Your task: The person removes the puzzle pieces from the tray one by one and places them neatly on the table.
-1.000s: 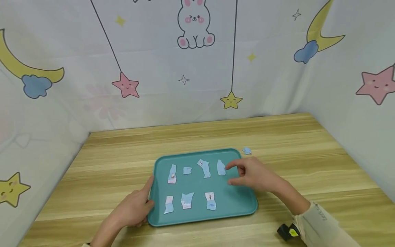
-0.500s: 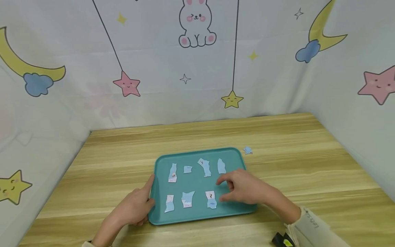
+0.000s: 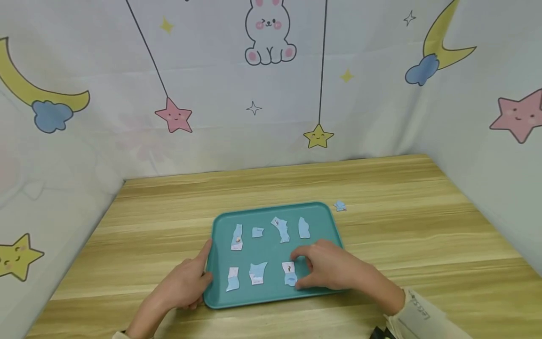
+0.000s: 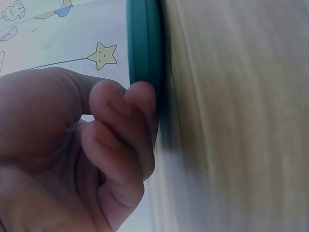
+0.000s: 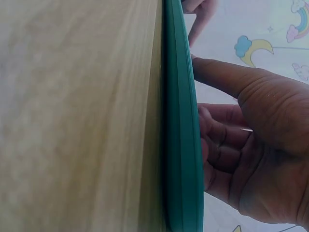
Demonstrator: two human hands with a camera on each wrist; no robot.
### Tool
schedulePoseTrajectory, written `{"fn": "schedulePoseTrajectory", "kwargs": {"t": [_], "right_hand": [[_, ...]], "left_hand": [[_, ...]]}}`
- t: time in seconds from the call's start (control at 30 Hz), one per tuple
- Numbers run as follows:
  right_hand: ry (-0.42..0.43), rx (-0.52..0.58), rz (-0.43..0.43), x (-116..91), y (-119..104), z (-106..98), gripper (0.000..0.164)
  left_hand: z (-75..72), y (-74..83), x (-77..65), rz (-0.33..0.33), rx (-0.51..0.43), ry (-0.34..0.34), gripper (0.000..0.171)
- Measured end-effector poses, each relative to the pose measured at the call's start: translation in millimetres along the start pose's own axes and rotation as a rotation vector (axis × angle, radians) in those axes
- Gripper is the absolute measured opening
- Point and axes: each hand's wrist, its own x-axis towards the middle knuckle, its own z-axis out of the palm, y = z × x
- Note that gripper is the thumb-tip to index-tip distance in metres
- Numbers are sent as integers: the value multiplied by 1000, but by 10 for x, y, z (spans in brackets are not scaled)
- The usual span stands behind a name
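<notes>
A teal tray [image 3: 275,301] lies on the table, bearing several irregular pieces of light-blue and pale-pink printed card. At its left rim, my left hand [image 3: 186,282] holds the edge with index finger and thumb; its other fingers curl beside the rim in the left wrist view. My right hand [image 3: 332,266] is over the tray's right side. Its thumb and index finger are parted at the lower and upper ends of a card piece with a small dark drawing [image 3: 289,267]. The tray's side wall [image 5: 183,121] hides that piece in the right wrist view.
Along the tray's far side lie a long piece [image 3: 237,238], a small square piece [image 3: 257,232], a bent piece [image 3: 281,230] and a narrow one [image 3: 304,228]. Two more, a slim piece [image 3: 232,279] and a wider piece [image 3: 257,274], lie nearer. A loose blue scrap [image 3: 340,205] sits beyond the tray.
My right hand has moved from beside the narrow far piece toward me and left, to the near piece with the drawing. The left hand stays at the rim; the pieces have not moved.
</notes>
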Motion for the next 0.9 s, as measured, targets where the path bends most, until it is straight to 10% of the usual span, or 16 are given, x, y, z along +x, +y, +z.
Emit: {"fn": "schedulePoseTrajectory", "kwargs": {"t": [0.9], "right_hand": [[-6, -77, 17, -4, -66, 29, 43]], "left_hand": [[-2, -1, 10, -8, 2, 3, 82]]}}
